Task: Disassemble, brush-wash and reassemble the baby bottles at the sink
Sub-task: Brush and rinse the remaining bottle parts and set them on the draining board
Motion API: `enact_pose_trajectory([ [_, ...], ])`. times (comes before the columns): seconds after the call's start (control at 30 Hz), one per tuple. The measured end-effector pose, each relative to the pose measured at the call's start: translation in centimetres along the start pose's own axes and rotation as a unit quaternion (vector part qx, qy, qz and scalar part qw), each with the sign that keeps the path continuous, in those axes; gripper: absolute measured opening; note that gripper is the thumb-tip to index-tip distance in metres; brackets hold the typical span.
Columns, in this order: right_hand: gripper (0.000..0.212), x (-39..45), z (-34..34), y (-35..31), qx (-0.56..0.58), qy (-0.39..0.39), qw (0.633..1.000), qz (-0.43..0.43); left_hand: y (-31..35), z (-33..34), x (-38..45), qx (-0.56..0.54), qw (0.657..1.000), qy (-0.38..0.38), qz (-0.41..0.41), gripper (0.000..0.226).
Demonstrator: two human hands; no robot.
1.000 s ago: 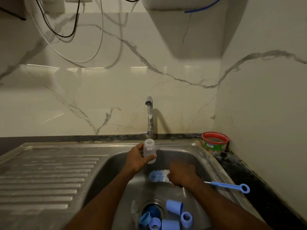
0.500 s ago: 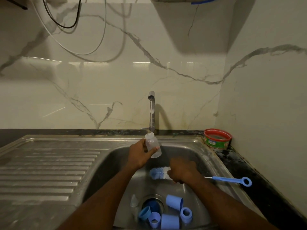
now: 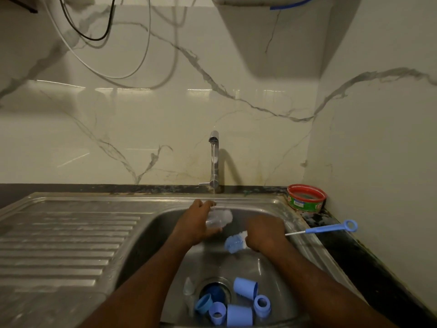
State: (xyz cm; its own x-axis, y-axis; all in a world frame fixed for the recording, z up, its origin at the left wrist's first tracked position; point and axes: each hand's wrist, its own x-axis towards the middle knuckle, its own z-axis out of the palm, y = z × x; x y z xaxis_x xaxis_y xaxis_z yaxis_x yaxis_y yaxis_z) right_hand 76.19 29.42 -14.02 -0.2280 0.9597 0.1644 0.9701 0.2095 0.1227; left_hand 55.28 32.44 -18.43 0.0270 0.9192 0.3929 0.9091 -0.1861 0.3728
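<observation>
My left hand (image 3: pixel 195 224) grips a clear baby bottle (image 3: pixel 218 218), tipped on its side with the mouth toward the right, just under the thin water stream from the tap (image 3: pixel 214 159). My right hand (image 3: pixel 264 233) holds a bottle brush (image 3: pixel 235 242) over the sink; its blue and white bristle head points left, just below and right of the bottle mouth. The blue handle with its ring end (image 3: pixel 331 229) sticks out to the right. Several blue caps and collars (image 3: pixel 238 301) and a clear teat (image 3: pixel 189 286) lie around the drain.
The steel sink basin (image 3: pixel 151 235) has a ribbed drainboard (image 3: pixel 61 242) on its left. A round red-rimmed tub (image 3: pixel 306 197) stands on the dark counter at the back right corner. Marble walls close in behind and on the right.
My left hand has tipped the bottle from upright to lying on its side under the tap. The brush head stays just right of the bottle, in my right hand.
</observation>
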Motion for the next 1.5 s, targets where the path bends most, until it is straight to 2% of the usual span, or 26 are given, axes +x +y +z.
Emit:
enact_pose_trajectory([
  [0.07, 0.027, -0.1, -1.1, 0.5, -0.025, 0.021, 0.999, 0.003, 0.0, 0.0, -0.1, 0.016, 1.0, -0.01, -0.012, 0.075],
  [0.2, 0.023, -0.3, -2.8, 1.1, -0.051, 0.032, 0.998, 0.015, -0.2, 0.1, 0.3, -0.026, 0.999, -0.014, -0.012, 0.074],
  [0.37, 0.023, -0.6, -4.5, 1.5, -0.005, 0.067, 0.997, 0.036, -0.3, 0.5, 0.4, -0.09, 0.995, 0.0, -0.031, 0.074],
  [0.5, 0.007, -1.2, -5.6, 0.8, 0.063, 0.159, 0.984, 0.04, -0.1, 0.7, 0.5, -0.206, 0.977, 0.018, -0.059, 0.061],
  [0.57, 0.015, -1.2, -5.3, -0.1, 0.069, 0.195, 0.978, 0.022, -0.2, 0.7, 0.6, -0.268, 0.96, 0.017, -0.076, 0.058],
  [0.67, 0.03, -1.3, -4.6, -1.3, 0.094, 0.201, 0.975, 0.004, -0.2, 0.6, 0.7, -0.311, 0.946, 0.022, -0.086, 0.057],
  [0.87, 0.038, -0.6, -4.1, -2.4, 0.101, 0.182, 0.978, -0.023, 0.1, 0.6, 0.9, -0.317, 0.947, 0.015, -0.056, 0.07],
  [0.97, 0.04, -0.3, -4.0, -2.3, 0.115, 0.169, 0.979, -0.012, 0.5, 0.3, 0.6, -0.287, 0.957, 0.016, -0.034, 0.059],
  [1.07, 0.032, -0.5, -3.9, -1.7, 0.117, 0.165, 0.979, -0.011, -0.1, 0.0, 0.4, -0.267, 0.957, 0.072, -0.089, 0.035],
  [1.17, 0.028, -0.8, -3.7, -1.4, 0.107, 0.159, 0.981, -0.021, -1.7, 0.0, 0.5, -0.251, 0.953, 0.106, -0.13, 0.042],
  [1.27, 0.029, -0.5, -3.5, -1.6, 0.112, 0.168, 0.979, -0.028, -1.7, -0.3, 0.3, -0.22, 0.97, 0.071, -0.076, 0.053],
  [1.37, 0.041, -0.3, -3.7, -2.1, 0.123, 0.157, 0.98, -0.023, 0.2, -0.4, 0.1, -0.213, 0.977, 0.013, -0.003, 0.058],
  [1.43, 0.044, -0.3, -3.9, -2.1, 0.126, 0.156, 0.98, -0.012, 1.3, 0.0, 0.1, -0.21, 0.978, 0.018, 0.013, 0.053],
  [1.5, 0.036, -0.4, -3.8, -1.8, 0.142, 0.165, 0.976, 0.0, 1.4, 0.2, 0.2, -0.216, 0.974, 0.058, -0.025, 0.043],
])
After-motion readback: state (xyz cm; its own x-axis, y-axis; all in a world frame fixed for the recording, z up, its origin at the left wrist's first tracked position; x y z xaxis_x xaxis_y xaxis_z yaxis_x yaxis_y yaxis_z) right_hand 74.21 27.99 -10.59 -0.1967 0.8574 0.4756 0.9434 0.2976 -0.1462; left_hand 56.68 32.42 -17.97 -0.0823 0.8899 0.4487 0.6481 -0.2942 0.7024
